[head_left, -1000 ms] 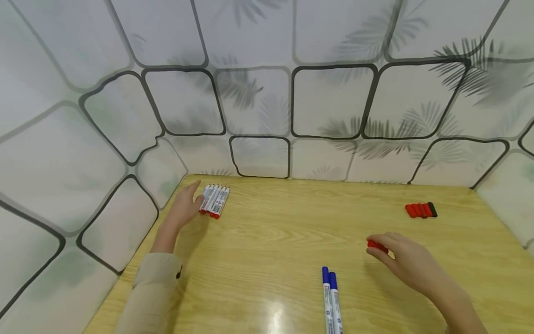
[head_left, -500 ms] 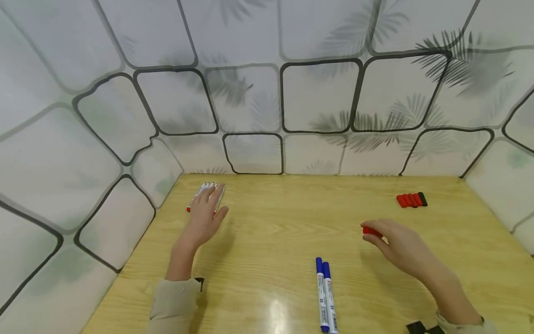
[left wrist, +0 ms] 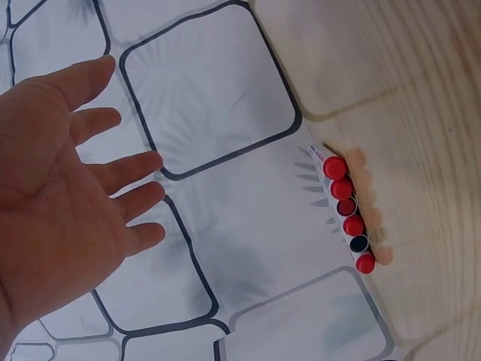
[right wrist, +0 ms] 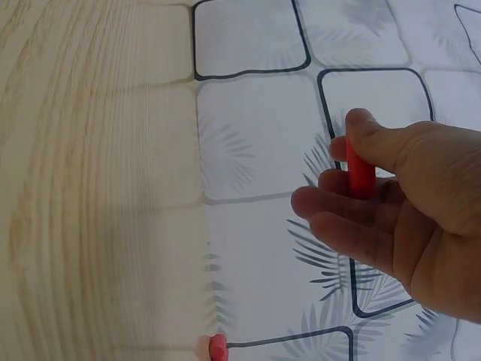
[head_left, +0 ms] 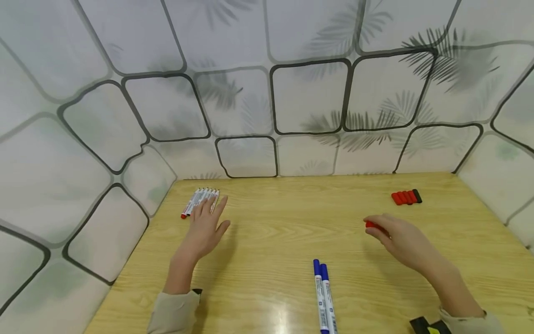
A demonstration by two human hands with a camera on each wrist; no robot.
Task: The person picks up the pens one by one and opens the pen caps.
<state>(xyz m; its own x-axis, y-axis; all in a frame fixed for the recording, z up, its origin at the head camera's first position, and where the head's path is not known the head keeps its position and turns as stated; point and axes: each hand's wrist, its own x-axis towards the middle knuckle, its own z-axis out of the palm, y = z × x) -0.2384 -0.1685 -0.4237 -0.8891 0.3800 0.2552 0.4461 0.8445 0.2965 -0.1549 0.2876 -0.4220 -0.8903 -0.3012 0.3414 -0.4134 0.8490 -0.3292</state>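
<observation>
My left hand (head_left: 204, 232) is held over the table just in front of a row of white markers (head_left: 195, 202), its spread fingers overlapping their near ends in the head view. Nothing lies in that palm in the left wrist view, where the marker row (left wrist: 344, 203) shows red ends and a dark one. On the right, my right hand (head_left: 406, 241) pinches a red marker cap (right wrist: 361, 169) between thumb and fingers, above the table. Beyond it, a row of red caps (head_left: 402, 198) with one black cap (head_left: 417, 195) lies near the back right.
Two white markers with blue caps (head_left: 323, 297) lie side by side at the front middle of the wooden table (head_left: 267, 222). A pale wall with a stone-and-leaf pattern (head_left: 308, 97) rises behind the table and along both sides.
My left hand has moved from the left side of the white markers across them, then slightly back toward me. My right hand keeps the red cap. The head view has shifted a little.
</observation>
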